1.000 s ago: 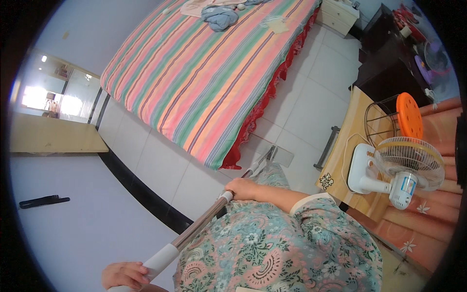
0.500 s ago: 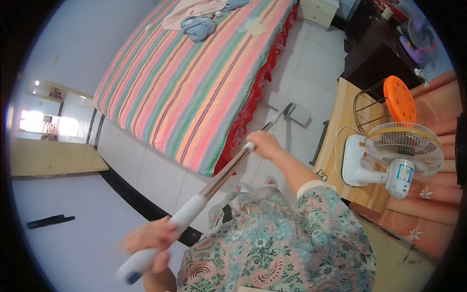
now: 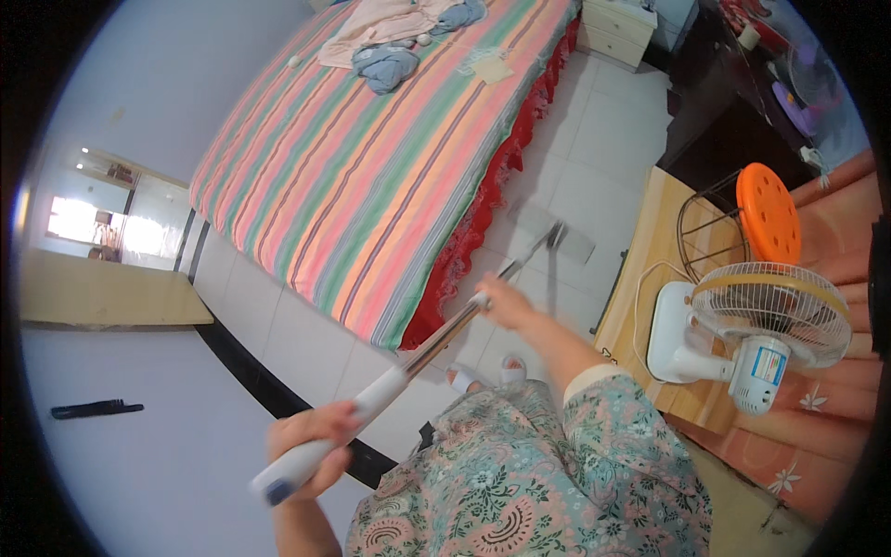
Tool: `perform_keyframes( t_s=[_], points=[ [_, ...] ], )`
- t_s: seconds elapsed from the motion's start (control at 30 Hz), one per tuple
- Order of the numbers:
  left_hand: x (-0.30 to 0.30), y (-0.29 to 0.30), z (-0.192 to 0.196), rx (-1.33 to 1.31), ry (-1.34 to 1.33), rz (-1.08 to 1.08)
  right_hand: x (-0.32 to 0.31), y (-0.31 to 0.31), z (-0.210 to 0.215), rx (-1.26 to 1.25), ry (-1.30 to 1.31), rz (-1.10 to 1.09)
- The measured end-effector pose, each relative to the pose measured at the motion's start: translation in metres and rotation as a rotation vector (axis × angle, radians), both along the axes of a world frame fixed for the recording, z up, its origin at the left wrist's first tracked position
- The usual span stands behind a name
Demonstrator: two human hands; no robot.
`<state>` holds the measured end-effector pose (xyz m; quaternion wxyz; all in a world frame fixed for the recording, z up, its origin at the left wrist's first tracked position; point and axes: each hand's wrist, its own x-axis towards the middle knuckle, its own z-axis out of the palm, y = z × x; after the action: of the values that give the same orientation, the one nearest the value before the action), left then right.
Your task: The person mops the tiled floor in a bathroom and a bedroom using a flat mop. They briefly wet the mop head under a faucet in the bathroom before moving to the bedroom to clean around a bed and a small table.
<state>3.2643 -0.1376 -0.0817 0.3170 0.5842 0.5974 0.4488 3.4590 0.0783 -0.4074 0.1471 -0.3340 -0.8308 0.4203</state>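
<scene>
White-and-steel mop (image 3: 444,336) runs diagonally past the bed (image 3: 362,195), crossing in front of its near right corner. Left hand (image 3: 311,441) is curled round the white end grip, nearer the wearer than the bed; slightly blurred. Right hand (image 3: 506,304) is closed round the shaft, just right of the bed's red skirt (image 3: 455,288). Flat head is down on the tiles (image 3: 599,190) right of the bed, smeared, so exact angle: can't tell. Slippers (image 3: 512,371) on the feet, right of the bed's near corner. Wood table (image 3: 661,209) well right of the bed, carrying fan (image 3: 770,320) and orange stool (image 3: 768,213). Blue cloth (image 3: 385,68) lies on the bed's far part. White nightstand (image 3: 614,32) beyond the bed's right side.
</scene>
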Motion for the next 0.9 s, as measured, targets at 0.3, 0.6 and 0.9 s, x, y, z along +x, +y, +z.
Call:
perform_keyframes(
  t_s=[0.3,0.6,0.9],
  points=[
    [0.004,-0.096,0.088,0.358,-0.226,0.14,-0.069,-0.142,0.021,-0.217,0.134,0.455],
    [-0.001,-0.114,0.091,0.39,-0.327,-0.033,-0.056,-0.106,0.048,-0.022,0.048,0.489],
    [0.003,-0.072,-0.011,0.087,-0.138,0.044,-0.044,-0.037,-0.025,0.032,-0.16,0.048]
  ],
)
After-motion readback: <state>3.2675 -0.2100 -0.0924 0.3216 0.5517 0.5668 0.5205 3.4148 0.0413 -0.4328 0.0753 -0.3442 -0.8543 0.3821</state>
